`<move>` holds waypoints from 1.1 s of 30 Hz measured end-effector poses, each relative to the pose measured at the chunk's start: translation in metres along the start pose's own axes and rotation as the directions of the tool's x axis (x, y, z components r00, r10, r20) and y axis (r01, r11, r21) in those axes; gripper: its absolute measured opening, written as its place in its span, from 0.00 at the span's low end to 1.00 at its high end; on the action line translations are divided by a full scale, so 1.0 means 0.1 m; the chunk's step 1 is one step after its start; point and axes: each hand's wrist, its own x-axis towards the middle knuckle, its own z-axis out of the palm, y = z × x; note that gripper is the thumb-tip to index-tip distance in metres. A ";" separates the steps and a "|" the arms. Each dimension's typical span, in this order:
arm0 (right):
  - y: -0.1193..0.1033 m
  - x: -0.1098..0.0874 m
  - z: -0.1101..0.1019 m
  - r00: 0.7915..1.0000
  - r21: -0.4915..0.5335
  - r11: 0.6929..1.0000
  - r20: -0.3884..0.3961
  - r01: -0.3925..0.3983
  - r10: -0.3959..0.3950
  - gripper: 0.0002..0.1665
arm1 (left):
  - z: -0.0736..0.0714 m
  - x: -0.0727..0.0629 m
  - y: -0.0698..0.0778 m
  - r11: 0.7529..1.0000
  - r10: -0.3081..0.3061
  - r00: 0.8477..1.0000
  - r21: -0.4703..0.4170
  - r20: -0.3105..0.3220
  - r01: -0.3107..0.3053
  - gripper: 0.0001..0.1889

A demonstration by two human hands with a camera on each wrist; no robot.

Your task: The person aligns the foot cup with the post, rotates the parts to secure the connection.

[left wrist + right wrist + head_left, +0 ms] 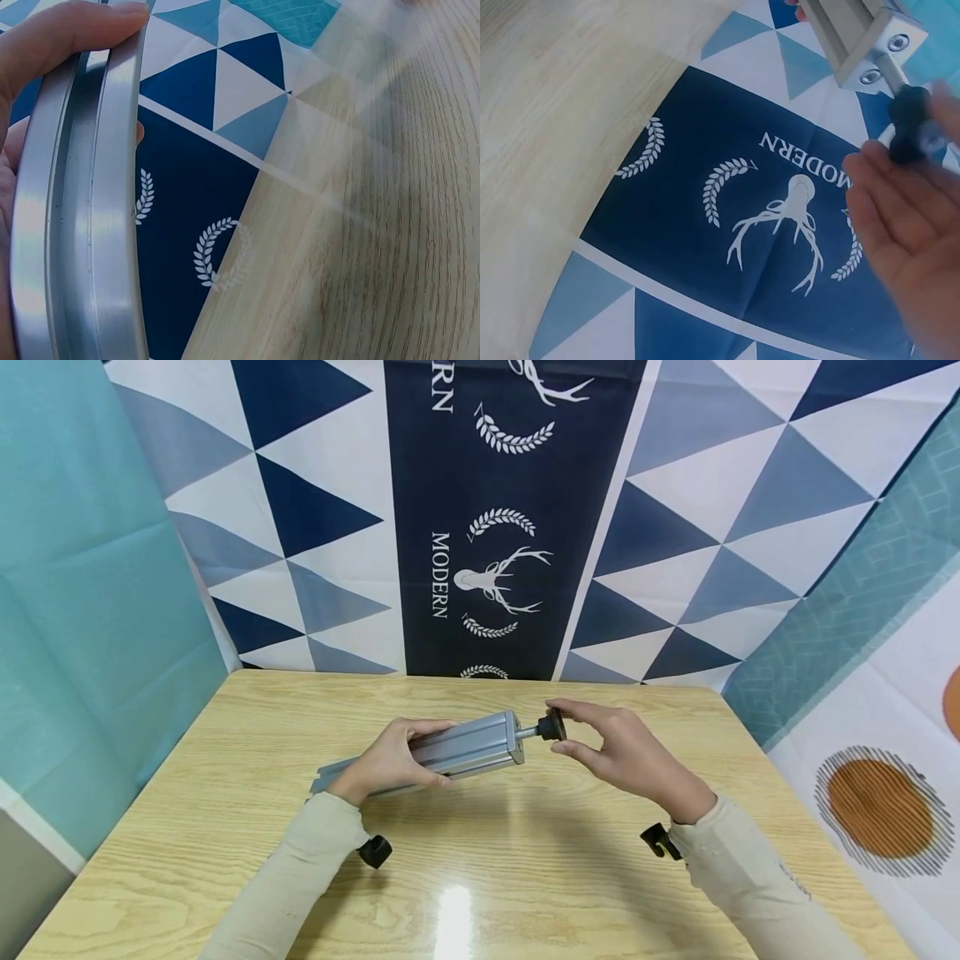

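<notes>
My left hand [392,758] grips a grooved aluminium profile [474,745] around its middle, thumb on the near side and fingers over the top. The bar is tilted, with its right end raised above the wooden table. From the plate at that end [882,51], which shows two bolt heads in the right wrist view, a metal stem [528,732] sticks out. On the stem sits a black levelling foot [552,727]. Thumb and fingers of my right hand [633,756] pinch the rim of this foot. Close up, the left wrist view shows the profile's long slot [79,195].
Beneath both hands lies a light wooden table [525,877]. A patterned cloth [330,527] with triangles and deer heads hangs behind its far edge. Teal cloth [90,568] closes off the left side. Each wrist carries a small black camera mount [375,852].
</notes>
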 end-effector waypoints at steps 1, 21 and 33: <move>0.00 0.00 0.02 0.999 0.003 1.000 -0.016 -0.029 0.029 0.27 | 0.00 -0.01 0.00 1.000 0.001 1.000 0.004 -0.003 -0.001 0.38; 0.00 0.00 -0.04 0.995 -0.026 0.997 0.073 0.070 -0.068 0.39 | 0.02 0.00 -0.01 1.000 0.022 1.000 0.018 -0.002 -0.022 0.38; 0.00 0.03 0.09 0.982 0.019 0.982 0.039 -0.187 0.186 0.23 | 0.02 -0.01 -0.02 1.000 0.010 1.000 0.020 0.005 -0.011 0.39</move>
